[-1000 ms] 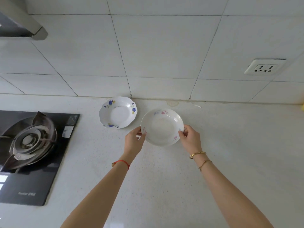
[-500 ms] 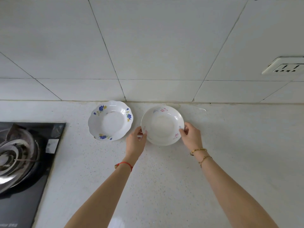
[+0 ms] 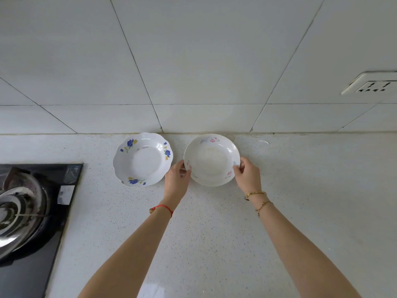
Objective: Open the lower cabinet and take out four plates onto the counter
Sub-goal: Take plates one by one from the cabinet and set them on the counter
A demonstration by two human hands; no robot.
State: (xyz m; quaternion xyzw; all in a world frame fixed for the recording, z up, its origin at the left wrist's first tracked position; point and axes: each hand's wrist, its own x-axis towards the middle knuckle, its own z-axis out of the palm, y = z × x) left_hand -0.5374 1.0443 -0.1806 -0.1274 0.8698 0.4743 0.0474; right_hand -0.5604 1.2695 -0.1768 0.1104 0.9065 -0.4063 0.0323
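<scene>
Two white plates lie on the speckled counter (image 3: 214,233) close to the tiled wall. The left plate (image 3: 142,159) has a scalloped rim and blue and yellow flowers; no hand touches it. The right plate (image 3: 211,159) is round with faint pink and blue flowers. My left hand (image 3: 177,179) grips its left rim and my right hand (image 3: 247,176) grips its right rim. This plate sits low at the counter, its far edge near the wall. The lower cabinet is out of view.
A black gas hob (image 3: 32,211) with a metal burner fills the left edge of the counter. A wall socket (image 3: 371,83) sits on the tiles at upper right. Bare counter stretches to the right of the plates and toward me.
Both hands have carried the pink-flowered plate away from me toward the wall, beside the blue-flowered plate. The view has shifted right, so less of the hob shows.
</scene>
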